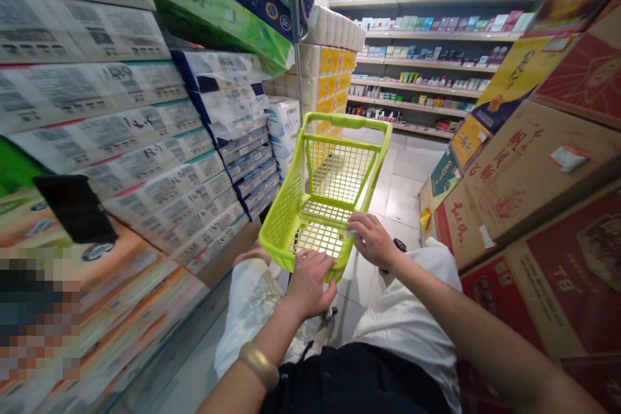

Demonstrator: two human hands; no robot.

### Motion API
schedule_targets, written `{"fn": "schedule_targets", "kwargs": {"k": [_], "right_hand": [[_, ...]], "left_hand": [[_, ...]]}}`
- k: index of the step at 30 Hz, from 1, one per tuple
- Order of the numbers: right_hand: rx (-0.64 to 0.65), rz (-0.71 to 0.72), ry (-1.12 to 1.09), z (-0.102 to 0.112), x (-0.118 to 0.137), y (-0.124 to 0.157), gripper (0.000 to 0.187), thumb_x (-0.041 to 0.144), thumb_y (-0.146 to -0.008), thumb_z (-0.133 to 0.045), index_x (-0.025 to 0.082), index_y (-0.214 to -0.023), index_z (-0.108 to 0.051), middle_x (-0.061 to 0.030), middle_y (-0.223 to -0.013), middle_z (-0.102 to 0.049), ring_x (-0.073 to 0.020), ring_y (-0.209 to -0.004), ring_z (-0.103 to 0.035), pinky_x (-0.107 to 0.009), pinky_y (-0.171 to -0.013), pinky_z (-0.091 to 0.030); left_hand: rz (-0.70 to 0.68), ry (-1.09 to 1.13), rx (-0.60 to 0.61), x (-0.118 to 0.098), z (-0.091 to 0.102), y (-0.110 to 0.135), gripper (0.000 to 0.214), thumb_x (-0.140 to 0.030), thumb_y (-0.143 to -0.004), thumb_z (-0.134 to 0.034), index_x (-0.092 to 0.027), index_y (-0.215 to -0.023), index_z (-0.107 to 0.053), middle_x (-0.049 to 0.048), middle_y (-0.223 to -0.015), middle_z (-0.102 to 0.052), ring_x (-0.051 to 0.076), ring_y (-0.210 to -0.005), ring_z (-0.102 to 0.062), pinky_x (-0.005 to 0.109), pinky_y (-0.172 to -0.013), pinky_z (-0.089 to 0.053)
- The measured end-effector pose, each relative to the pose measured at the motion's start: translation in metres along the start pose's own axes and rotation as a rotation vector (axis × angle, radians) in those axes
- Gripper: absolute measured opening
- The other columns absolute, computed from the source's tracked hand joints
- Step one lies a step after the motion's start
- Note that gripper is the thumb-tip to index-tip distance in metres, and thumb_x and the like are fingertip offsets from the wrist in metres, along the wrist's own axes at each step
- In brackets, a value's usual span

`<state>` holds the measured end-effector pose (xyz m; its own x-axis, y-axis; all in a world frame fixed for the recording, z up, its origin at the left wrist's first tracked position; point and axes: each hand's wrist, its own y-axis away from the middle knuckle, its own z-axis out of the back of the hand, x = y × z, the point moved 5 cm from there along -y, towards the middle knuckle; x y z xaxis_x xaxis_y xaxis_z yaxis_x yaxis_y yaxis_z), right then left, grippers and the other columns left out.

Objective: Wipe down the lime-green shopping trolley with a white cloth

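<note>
A lime-green plastic shopping cart (pixel 286 223) with a grid floor and mesh walls stands directly in front of my knees. My left hand (pixel 313 281) lies over its near rim, the fingers curled onto the edge and the thumb on the outside. Further right, my right hand (pixel 372 240) has its bent fingers at the cart's right side rim. A small whitish bit shows by those fingertips, too small to name. The cart's handle (pixel 347 121) rises at the far end, away from both hands.
Stacked cartons (pixel 160 155) and tissue packs (pixel 334 77) line the left side. A black phone (pixel 75 207) is at the far left. Printed cardboard boxes (pixel 538 155) rise close on the right. Shelves of small goods (pixel 427 32) cross the back, beyond a tiled floor (pixel 402 174).
</note>
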<state>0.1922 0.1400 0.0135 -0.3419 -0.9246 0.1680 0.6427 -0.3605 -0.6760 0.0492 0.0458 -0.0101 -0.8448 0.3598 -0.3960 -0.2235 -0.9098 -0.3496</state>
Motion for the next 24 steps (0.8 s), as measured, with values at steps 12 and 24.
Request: {"fn": "schedule_targets", "kwargs": {"k": [12, 24], "right_hand": [[0.038, 0.045, -0.020, 0.000, 0.011, -0.002, 0.021, 0.011, -0.086, -0.047, 0.022, -0.099, -0.058, -0.0080, -0.101, -0.062, -0.0230, -0.104, -0.056, -0.042, -0.089, -0.049], [0.082, 0.067, -0.073, -0.005, 0.024, 0.004, 0.020, 0.012, -0.084, -0.049, 0.023, -0.099, -0.057, -0.0069, -0.101, -0.062, -0.0229, -0.106, -0.055, -0.043, -0.091, -0.048]], "left_hand": [[0.007, -0.003, 0.017, -0.001, 0.001, 0.000, 0.021, -0.022, -0.073, -0.056, -0.023, -0.093, -0.058, 0.0034, -0.089, -0.065, 0.023, -0.089, -0.054, 0.042, -0.089, -0.034], [0.020, 0.000, 0.026, 0.000, 0.001, 0.001, 0.017, -0.022, -0.073, -0.055, -0.022, -0.090, -0.058, 0.0035, -0.087, -0.064, 0.023, -0.088, -0.054, 0.043, -0.089, -0.033]]}}
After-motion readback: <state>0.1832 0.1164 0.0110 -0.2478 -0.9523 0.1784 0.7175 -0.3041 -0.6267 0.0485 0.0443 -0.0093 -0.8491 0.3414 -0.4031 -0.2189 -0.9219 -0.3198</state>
